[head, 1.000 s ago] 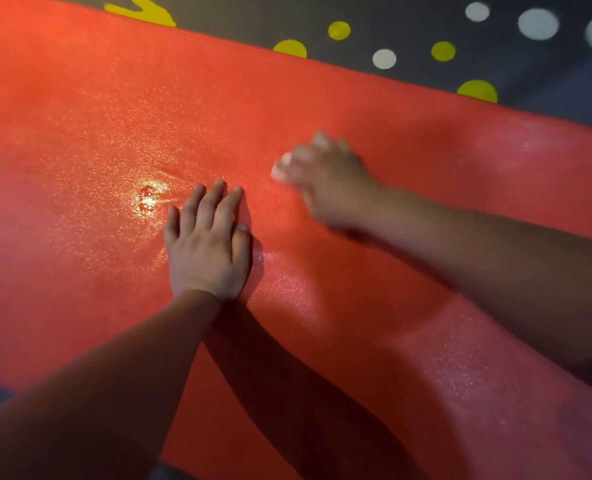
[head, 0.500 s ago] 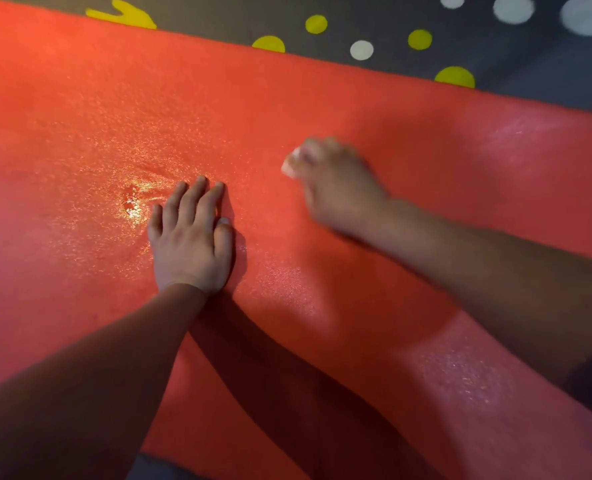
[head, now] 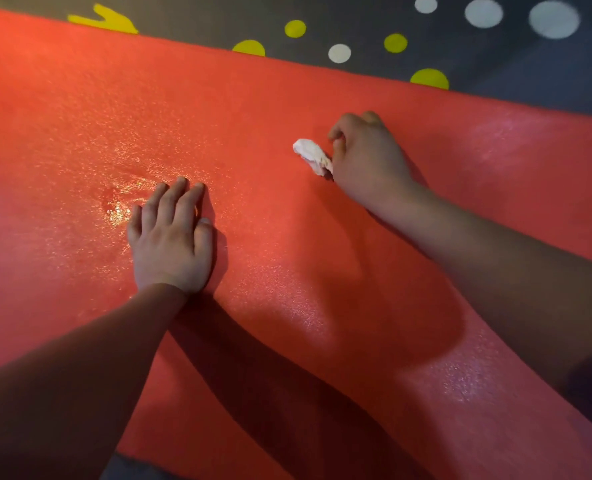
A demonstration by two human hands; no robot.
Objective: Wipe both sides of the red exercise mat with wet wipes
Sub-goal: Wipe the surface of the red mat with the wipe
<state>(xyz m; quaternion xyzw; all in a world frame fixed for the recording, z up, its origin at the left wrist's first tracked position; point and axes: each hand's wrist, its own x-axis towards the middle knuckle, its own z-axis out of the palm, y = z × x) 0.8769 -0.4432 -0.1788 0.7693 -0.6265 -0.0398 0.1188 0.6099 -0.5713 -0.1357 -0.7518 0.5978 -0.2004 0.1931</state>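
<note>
The red exercise mat (head: 80, 109) lies flat and fills most of the view. My left hand (head: 171, 242) rests palm down on it, fingers together and flat, holding nothing. Just left of its fingertips a wet patch (head: 118, 211) glistens. My right hand (head: 365, 159) is curled over the mat's middle, pinching a crumpled white wet wipe (head: 312, 155) that sticks out to the left of the fingers and touches the mat.
Beyond the mat's far edge lies a dark grey floor mat (head: 495, 60) with yellow and white dots. A strip of grey floor shows at the bottom edge (head: 132, 471). Shadows of both arms fall across the near part of the red mat.
My right hand slid the wipe a little to the right and the wipe now shows more clearly. My left hand stayed pressed in place. The view shifted slightly.
</note>
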